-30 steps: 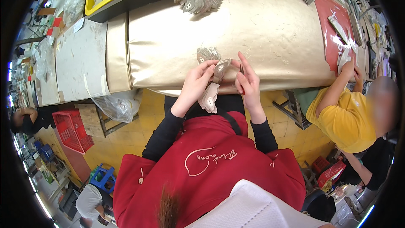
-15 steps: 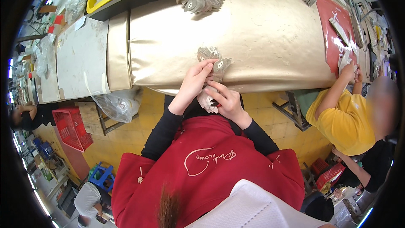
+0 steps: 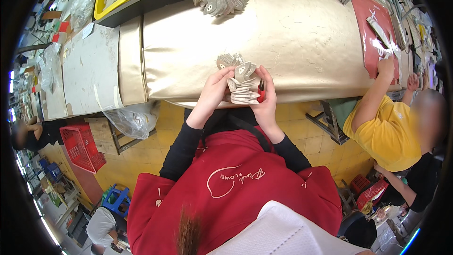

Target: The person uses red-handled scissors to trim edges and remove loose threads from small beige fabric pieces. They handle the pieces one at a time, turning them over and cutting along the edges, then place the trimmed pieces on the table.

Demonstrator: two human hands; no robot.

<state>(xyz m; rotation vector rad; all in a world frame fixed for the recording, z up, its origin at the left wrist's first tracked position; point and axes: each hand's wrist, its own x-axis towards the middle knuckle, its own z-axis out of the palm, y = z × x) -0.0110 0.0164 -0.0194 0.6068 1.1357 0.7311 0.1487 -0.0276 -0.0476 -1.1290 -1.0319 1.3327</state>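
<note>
Gripping a fanned bundle of grey pieces (image 3: 244, 86) by its left side, the left hand (image 3: 217, 88) is above the near edge of the counter (image 3: 311, 47). The right hand (image 3: 266, 100), curled at the bundle's opposite side, holds a red-and-black tool (image 3: 261, 95), partly hidden. Just beyond, a small grey cluster (image 3: 226, 60) lies flat.

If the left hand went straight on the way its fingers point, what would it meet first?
The left hand would first meet the grey pieces right at its fingertips. Past them it would probably run over the gold table cover, though depth is unclear in this single view.
</note>
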